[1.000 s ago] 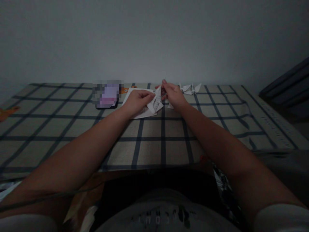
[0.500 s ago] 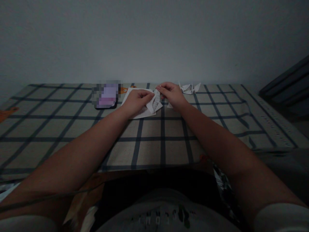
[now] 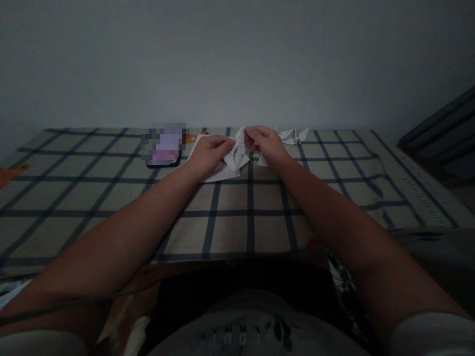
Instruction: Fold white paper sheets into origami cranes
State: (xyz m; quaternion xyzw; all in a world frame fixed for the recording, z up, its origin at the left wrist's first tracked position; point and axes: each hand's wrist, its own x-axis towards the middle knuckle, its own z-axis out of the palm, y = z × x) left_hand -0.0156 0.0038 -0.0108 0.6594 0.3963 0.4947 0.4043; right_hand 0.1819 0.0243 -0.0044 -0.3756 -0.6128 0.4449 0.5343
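Note:
Between my two hands is a folded piece of white paper point(image 3: 239, 152) with printed or written lines on it. My left hand point(image 3: 210, 155) pinches its left side between thumb and fingers. At the upper tip of the paper, my right hand point(image 3: 267, 147) holds the edge with thumb and forefinger. Flat white sheets point(image 3: 222, 173) lie under my left hand. A white paper scrap point(image 3: 261, 161) shows partly below my right hand. Just behind that hand sits a folded paper crane point(image 3: 291, 136).
A phone point(image 3: 165, 147), its screen blurred out, lies left of the sheets. The table has a checked cloth point(image 3: 230, 217) and meets a plain wall point(image 3: 237, 64). Dark slatted furniture point(image 3: 445, 133) stands at the far right.
The upper tip of the folded paper has risen and opened out a little, with my right fingers moving slightly up along it. My left hand has barely shifted.

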